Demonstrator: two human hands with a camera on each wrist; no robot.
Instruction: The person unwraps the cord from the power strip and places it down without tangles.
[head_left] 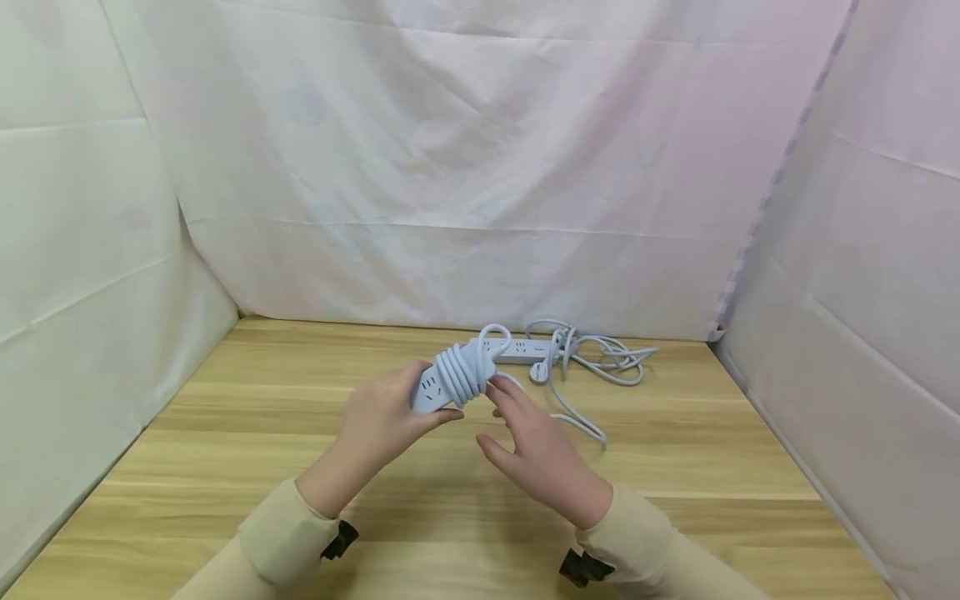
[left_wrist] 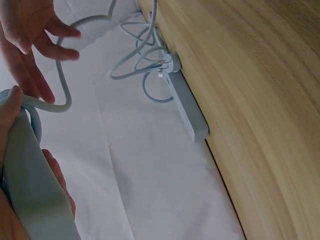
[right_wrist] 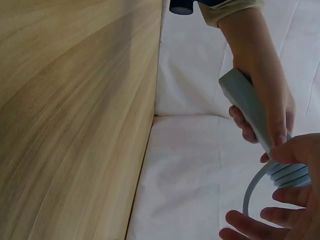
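A white power strip is held up over the table in my left hand, which grips its near end. Several turns of its cord wrap around the far end, and a small loop sticks up there. My right hand is beside the coils, fingers spread and gently bent, fingertips right at the wrapped end. In the left wrist view a free length of cord leaves the coils and passes behind the right fingers. From the right wrist view, the strip's plain grey-looking back shows.
A second power strip lies at the back of the wooden table, near the white curtain. Its tangled cord spreads to the right, with a plug in front. Cloth also hangs at both sides.
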